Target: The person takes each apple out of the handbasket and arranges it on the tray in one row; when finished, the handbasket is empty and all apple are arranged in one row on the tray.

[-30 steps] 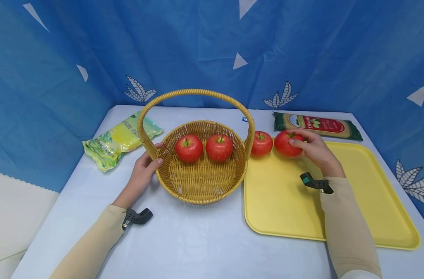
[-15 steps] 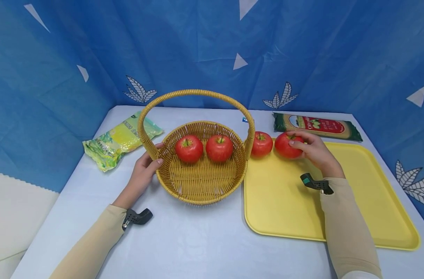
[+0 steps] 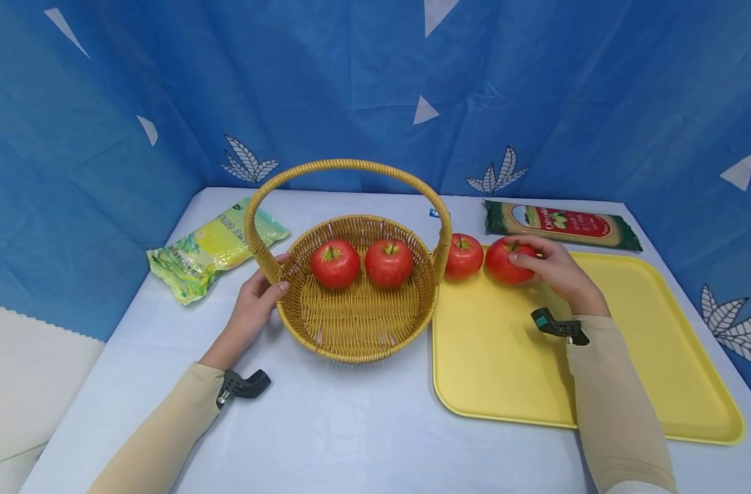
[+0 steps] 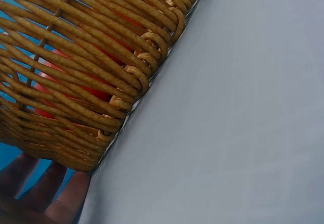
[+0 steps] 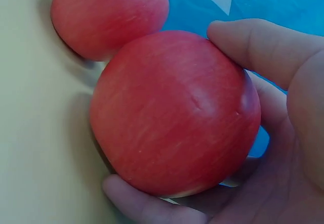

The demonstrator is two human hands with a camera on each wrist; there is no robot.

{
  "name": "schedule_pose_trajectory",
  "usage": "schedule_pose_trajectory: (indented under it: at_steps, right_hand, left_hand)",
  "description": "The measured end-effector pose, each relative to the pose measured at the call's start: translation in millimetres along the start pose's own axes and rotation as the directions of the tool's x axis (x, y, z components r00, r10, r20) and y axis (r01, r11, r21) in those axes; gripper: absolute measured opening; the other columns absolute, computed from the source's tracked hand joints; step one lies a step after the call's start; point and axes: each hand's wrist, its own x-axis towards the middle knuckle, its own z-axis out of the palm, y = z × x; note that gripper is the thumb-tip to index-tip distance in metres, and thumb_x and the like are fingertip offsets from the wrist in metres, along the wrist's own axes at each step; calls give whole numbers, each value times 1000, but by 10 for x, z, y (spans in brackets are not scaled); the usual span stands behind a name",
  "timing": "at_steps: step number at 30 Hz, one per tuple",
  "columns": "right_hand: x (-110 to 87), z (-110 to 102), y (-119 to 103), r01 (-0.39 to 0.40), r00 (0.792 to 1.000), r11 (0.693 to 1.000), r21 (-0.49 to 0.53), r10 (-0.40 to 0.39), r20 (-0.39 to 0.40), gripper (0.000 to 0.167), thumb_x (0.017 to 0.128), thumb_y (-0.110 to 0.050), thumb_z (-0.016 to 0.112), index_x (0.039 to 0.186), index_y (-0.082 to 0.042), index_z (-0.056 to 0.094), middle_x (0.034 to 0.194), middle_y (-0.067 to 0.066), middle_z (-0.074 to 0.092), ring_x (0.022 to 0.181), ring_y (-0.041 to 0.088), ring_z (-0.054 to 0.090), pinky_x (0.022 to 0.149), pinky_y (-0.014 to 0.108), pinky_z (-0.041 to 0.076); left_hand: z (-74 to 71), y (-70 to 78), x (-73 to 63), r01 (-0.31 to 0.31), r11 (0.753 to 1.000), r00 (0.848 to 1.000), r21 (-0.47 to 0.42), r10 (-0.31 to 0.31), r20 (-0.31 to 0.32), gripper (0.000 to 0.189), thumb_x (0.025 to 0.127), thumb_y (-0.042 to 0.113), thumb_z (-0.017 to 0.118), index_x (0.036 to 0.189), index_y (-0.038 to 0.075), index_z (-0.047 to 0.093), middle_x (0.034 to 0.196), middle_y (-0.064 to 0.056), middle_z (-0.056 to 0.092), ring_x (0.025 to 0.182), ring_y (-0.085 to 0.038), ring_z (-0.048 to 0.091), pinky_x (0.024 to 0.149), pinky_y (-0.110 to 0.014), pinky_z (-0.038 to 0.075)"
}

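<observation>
In the head view we see both forearms reach in from the near edge of the white table (image 3: 326, 425). Our left hand (image 3: 252, 302) grips the wicker basket (image 3: 360, 322) at its left side, the thumb laid over the rim by the foot of the handle and the fingers on the outer side. The basket stands upright on the table, just left of the yellow tray (image 3: 499, 357), with two apples (image 3: 335, 264) side by side in its far half. Our right hand (image 3: 561, 271), bent inward at the wrist, holds the gripped apple (image 3: 502, 264) near the tray's far left corner; another apple (image 3: 464, 257) is just beside it, by that same corner. A green-and-yellow packet (image 3: 221, 247) lies toward the table's far left corner, and a long packet (image 3: 567, 223) along its far edge, behind the tray.

In the left wrist view, three of our fingertips meet the outside of the woven wall, and red shows through its gaps.

In the right wrist view, our thumb and fingers curl round the gripped apple from opposite sides; we cannot tell whether it touches the tray.
</observation>
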Motion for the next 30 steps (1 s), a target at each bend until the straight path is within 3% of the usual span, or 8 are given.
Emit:
schedule_pose_trajectory:
  at_steps: [3,10,17,30]
  right_hand:
    - [-2,-16,16,14,1000,999,-33,-13,20,57,102,-29,62,151,-8,43,157,19,34,132,34,40,80,22,59]
    - [-11,-78,58,10,999,996,-89,-6,43,57,100,-26,65,150,-9,44,153,15,38,122,25,42,79,26,59]
    - [-33,-89,54,27,999,998,-61,-25,38,55,98,-21,68,146,-6,47,152,12,38,126,20,39,84,17,55]
    - [-20,-89,97,30,999,999,-32,-29,29,54,98,-20,68,146,-8,49,148,7,40,125,17,39,84,16,55]
  left_hand:
    - [0,-2,-3,1,1000,1000,-4,-1,3,50,104,12,51,153,11,45,162,-10,41,127,4,48,100,-8,44]
    - [0,-3,-6,3,1000,1000,-8,-3,4,49,104,11,51,153,10,45,163,-9,40,127,5,48,99,-8,44]
    - [0,1,-9,-3,1000,1000,-2,3,1,49,104,13,51,153,11,45,162,-10,41,127,5,48,101,-8,43]
    - [2,-17,-5,-20,1000,1000,-8,20,-5,49,104,12,51,152,9,46,162,-11,41,126,8,48,100,-7,43]
